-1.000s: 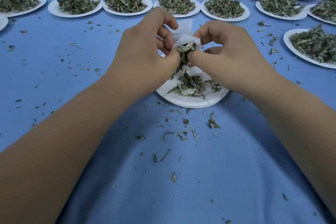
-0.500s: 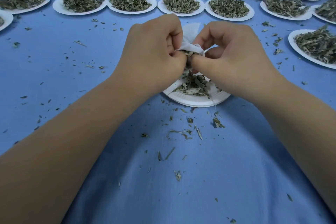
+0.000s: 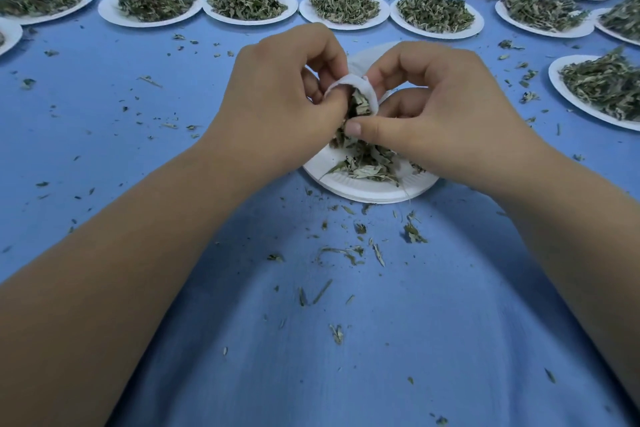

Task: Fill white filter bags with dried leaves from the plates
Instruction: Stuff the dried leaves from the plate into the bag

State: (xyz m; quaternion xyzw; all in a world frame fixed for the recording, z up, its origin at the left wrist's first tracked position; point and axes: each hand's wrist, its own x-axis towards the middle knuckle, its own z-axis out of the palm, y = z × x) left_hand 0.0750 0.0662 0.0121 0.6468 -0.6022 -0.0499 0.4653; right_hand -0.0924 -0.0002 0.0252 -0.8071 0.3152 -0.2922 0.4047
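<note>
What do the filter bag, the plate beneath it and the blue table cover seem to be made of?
The filter bag looks like thin white non-woven fabric or filter paper, matte; it bends limply where gripped. The plate is probably paper: matte white, pressed rim. The table cover seems blue cloth, matte, softly creased; weave too fine to tell.

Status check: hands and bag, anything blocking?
Left hand grips filter bag rim; right hand pinches opposite rim, thumb on dried leaves at its mouth. Bag over near plate, leaves left on it. Nothing blocking; crumbs on blue cloth.
</note>
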